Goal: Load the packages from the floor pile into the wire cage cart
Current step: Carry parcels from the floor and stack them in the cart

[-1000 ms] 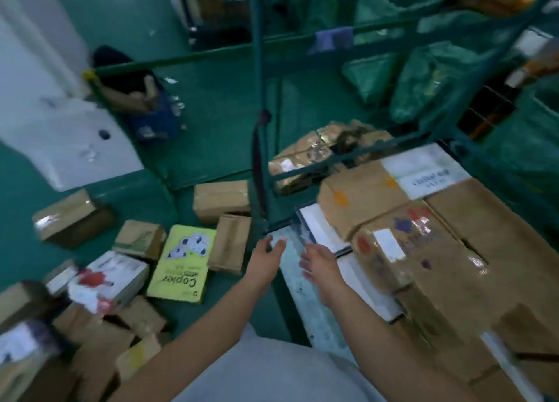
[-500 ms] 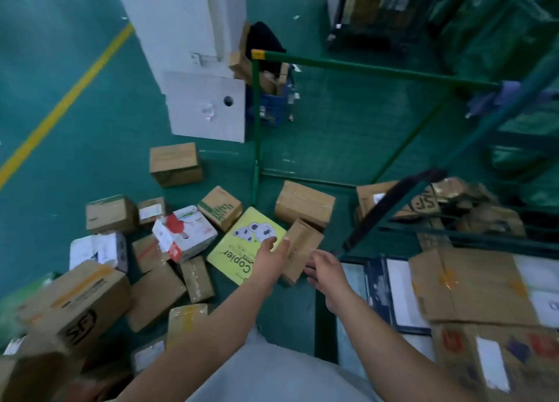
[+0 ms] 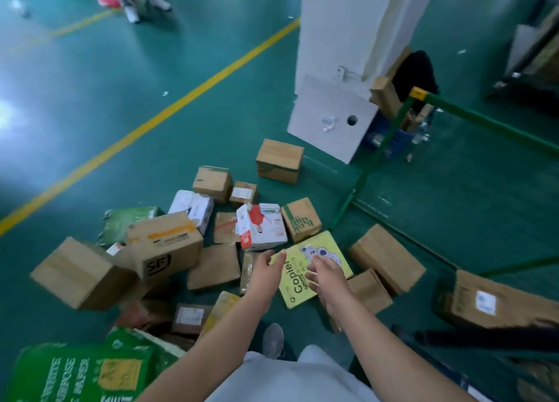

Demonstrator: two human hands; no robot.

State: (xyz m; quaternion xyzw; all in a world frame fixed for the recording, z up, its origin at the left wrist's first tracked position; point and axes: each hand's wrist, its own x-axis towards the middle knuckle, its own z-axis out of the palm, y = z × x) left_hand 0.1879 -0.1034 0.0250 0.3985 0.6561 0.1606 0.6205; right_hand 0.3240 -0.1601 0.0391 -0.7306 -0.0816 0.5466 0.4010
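Since the earlier frame our view had swung left from the cart to the floor pile point(image 3: 211, 244) — both hands, left hand point(image 3: 266, 273) and right hand point(image 3: 328, 276), open and empty, fingers spread over the yellow copier-paper pack point(image 3: 305, 283). The green cart frame point(image 3: 372, 156) showed only at the right, its contents out of sight

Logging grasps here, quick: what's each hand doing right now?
Left hand: open, empty, at the edge of the yellow copier-paper package.
Right hand: open, fingers spread over that package, holding nothing.

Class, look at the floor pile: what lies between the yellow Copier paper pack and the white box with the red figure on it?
In the head view, only a thin strip of bare green floor separates the Copier pack from the white box; no package lies between them.
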